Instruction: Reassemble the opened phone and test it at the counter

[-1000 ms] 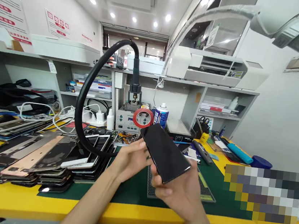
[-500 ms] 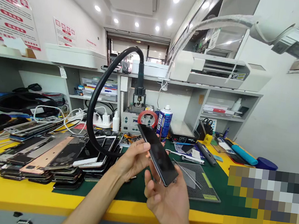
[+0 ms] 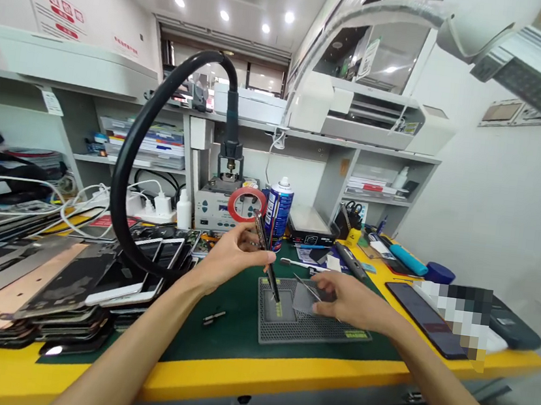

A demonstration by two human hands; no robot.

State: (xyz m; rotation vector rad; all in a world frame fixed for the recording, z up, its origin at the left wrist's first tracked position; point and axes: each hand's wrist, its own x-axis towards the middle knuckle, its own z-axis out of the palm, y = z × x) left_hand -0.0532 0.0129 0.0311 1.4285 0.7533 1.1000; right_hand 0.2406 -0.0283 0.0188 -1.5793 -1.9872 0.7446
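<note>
My left hand (image 3: 227, 256) grips a dark phone (image 3: 265, 248) between thumb and fingers. The phone is tilted and seen nearly edge-on, its lower end over the grey perforated mat (image 3: 284, 335). Curled over thin metal tweezers (image 3: 306, 286) on the mat's right part is my right hand (image 3: 354, 301), thumb and fingertips at their shaft. A translucent sheet (image 3: 302, 298) lies under the tweezers. A small dark piece (image 3: 214, 318) rests on the green work mat (image 3: 194, 344).
Stacks of phone parts (image 3: 43, 286) cover the left side. A black hose (image 3: 124, 165) arches to the rework station (image 3: 213, 212). A spray can (image 3: 279, 210) and red tape roll (image 3: 233, 204) stand behind my hands. Another phone (image 3: 426, 320) lies right. A lamp (image 3: 528, 70) hangs overhead.
My right hand has let go of the phone and moved right to the tweezers. My left hand has turned the phone edge-on. The view has shifted right.
</note>
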